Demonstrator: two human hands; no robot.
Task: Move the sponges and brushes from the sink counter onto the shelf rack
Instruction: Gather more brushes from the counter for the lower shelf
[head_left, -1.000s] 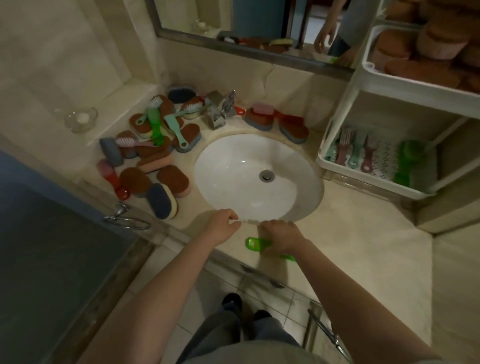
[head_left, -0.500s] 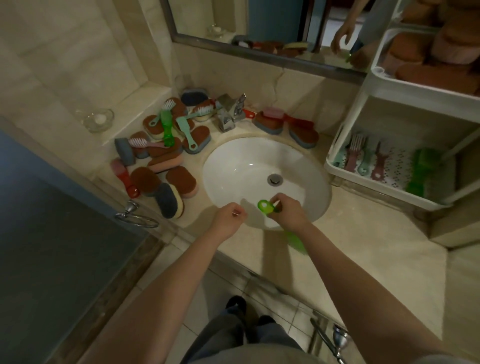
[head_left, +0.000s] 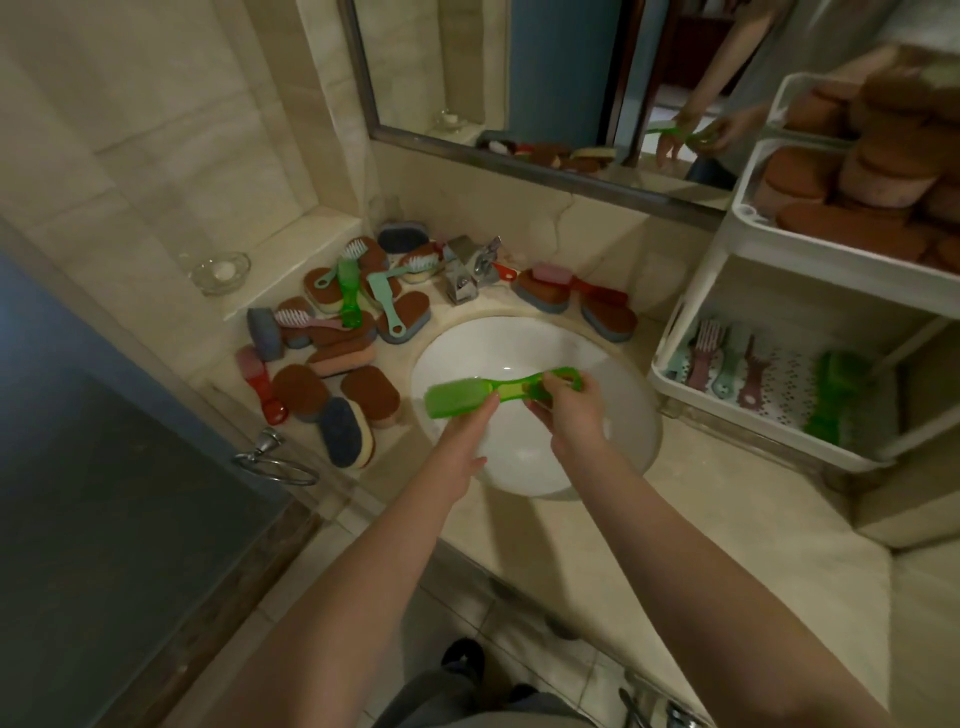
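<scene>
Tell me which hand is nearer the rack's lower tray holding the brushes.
Right. The right hand, gripping the green brush by its handle above the sink, lies closer to the lower tray. The left hand touches the brush's bristle end, farther left.

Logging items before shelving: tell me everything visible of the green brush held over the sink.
The green brush looks like translucent bright green plastic: a broad bristle head at its left end, narrowing to a grip with a loop at the right. It lies nearly level, right end slightly higher, in the air above the white sink. The right hand pinches the grip; the left hand touches the head from below with its fingertips.
</scene>
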